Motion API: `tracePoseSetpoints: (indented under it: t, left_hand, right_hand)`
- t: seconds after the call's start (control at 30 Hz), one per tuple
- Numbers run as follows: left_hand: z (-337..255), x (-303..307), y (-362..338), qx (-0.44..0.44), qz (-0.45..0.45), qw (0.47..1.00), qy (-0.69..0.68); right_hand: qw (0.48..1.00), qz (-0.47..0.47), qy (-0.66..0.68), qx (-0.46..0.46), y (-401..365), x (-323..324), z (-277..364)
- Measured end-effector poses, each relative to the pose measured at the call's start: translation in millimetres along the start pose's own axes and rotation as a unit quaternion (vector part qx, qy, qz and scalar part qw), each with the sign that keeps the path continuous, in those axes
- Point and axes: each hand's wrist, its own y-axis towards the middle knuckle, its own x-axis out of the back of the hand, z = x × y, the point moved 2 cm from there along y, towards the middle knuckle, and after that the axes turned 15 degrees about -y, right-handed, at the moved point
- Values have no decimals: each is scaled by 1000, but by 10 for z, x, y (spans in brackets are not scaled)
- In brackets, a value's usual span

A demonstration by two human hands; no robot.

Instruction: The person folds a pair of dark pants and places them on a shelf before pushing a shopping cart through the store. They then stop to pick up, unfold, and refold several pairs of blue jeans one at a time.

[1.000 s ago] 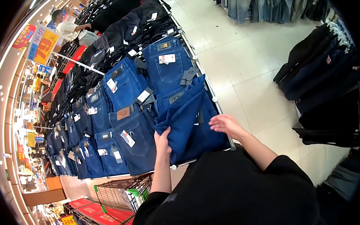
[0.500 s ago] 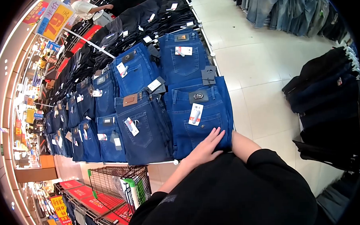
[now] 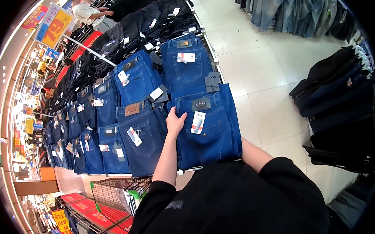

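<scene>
Folded blue jeans (image 3: 207,137) with a dark waist patch and a white-and-red tag (image 3: 198,123) lie on the stack at the table's near right corner. My left hand (image 3: 176,121) is at the left edge of these jeans near the waistband, thumb and fingers apart. My right forearm reaches to their right side, but the right hand is hidden behind the denim. Darker jeans (image 3: 141,133) with a brown patch are just left of my left hand. Another blue pair (image 3: 187,64) lies beyond, with dark hanging tags (image 3: 212,80) between the two piles.
A shopping cart (image 3: 115,197) stands at the lower left. Black trousers cover the far table, where another person (image 3: 86,13) stands. Jeans hang on a rack (image 3: 283,8) at the upper right, and dark trousers (image 3: 337,106) hang on the right. A price sign (image 3: 54,26) rises on a pole.
My left hand has moved from the lower part of the front jeans up to their left edge near the waistband. The view has shifted slightly.
</scene>
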Motion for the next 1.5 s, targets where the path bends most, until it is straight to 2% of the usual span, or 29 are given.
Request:
tracePoseSetpoints:
  t: [0.1,0.17,0.2,0.23,0.27,0.3,0.33,0.37,0.4,0.47,0.5,0.57,0.63,0.67,0.7,0.77,0.83,0.9,0.93,0.97,1.03,1.1,1.13,1.17,1.2,1.3,1.37,1.43,1.5]
  left_hand:
    - [-205,56,-124,16,42,995,-93]
    - [-310,83,-364,-67,74,974,-202]
    - [-525,116,-506,-109,120,970,-181]
    - [-796,161,-657,-150,165,962,-160]
    - [-958,188,-804,-124,233,950,-167]
    - [-817,160,-904,-112,281,928,-216]
    - [-857,153,-990,-131,303,920,-212]
    - [-912,150,-1060,-150,325,910,-208]
    - [-962,148,-1100,-151,343,904,-207]
    - [-1072,189,-1156,-153,383,893,-180]
    - [-1084,208,-1184,-111,400,891,-181]
    - [-1107,295,-1184,-115,397,891,-189]
    - [-1147,386,-1182,-58,377,883,-272]
    - [-1172,458,-1197,-10,359,879,-312]
    - [-1098,490,-1159,-40,324,892,-313]
    - [-867,558,-1072,26,201,924,-323]
    - [-833,497,-854,74,145,852,-498]
    - [-782,425,-541,96,101,837,-529]
    - [-518,352,-353,141,98,801,-574]
    - [-132,251,-204,182,96,760,-616]
    - [701,-25,-15,286,0,753,-593]
    - [647,-21,-181,205,112,646,-727]
    - [660,-16,-194,227,75,615,-752]
    - [670,-18,-178,230,76,614,-751]
    - [679,-13,-190,235,85,617,-747]
    - [696,-8,-193,252,85,618,-740]
    - [714,-7,-188,273,79,632,-721]
    - [673,8,-229,292,55,634,-714]
    - [415,39,-328,242,77,762,-596]
  right_hand:
    - [999,-26,-35,18,-163,496,-51]
    - [997,-49,-61,25,-454,821,-51]
    - [997,-51,-58,22,-603,837,-29]
    - [975,-107,-190,50,-858,794,68]
    - [931,-160,-320,76,-1050,749,144]
    - [931,-161,-319,74,-1129,683,141]
    - [794,-216,-529,206,-1182,552,184]
    - [591,-252,-696,322,-1211,411,189]
    - [591,-252,-696,320,-1139,365,163]
    - [667,-224,-583,407,-959,303,184]
    - [666,-221,-583,409,-953,247,259]
    - [738,-110,-561,358,-951,82,384]
    - [725,-138,-560,375,-911,62,424]
    - [769,-106,-537,332,-855,126,451]
    - [808,-76,-510,285,-817,168,479]
    - [835,-57,-457,302,-799,41,614]
    - [821,-53,-463,329,-583,21,795]
    - [882,-19,-350,316,-328,-77,977]
    - [889,-91,-369,255,-217,-80,1026]
    - [888,-87,-373,255,-92,-14,971]
    - [938,-142,-275,156,268,222,823]
    - [937,-119,-284,165,370,266,801]
    - [936,-98,-292,169,391,298,783]
    - [936,-78,-299,169,403,349,748]
    - [931,-124,-297,170,349,303,735]
    - [906,-171,-353,160,285,202,732]
    - [920,-143,-326,162,187,121,770]
    - [890,-119,-388,208,311,263,717]
    - [880,-153,-397,213,381,392,640]
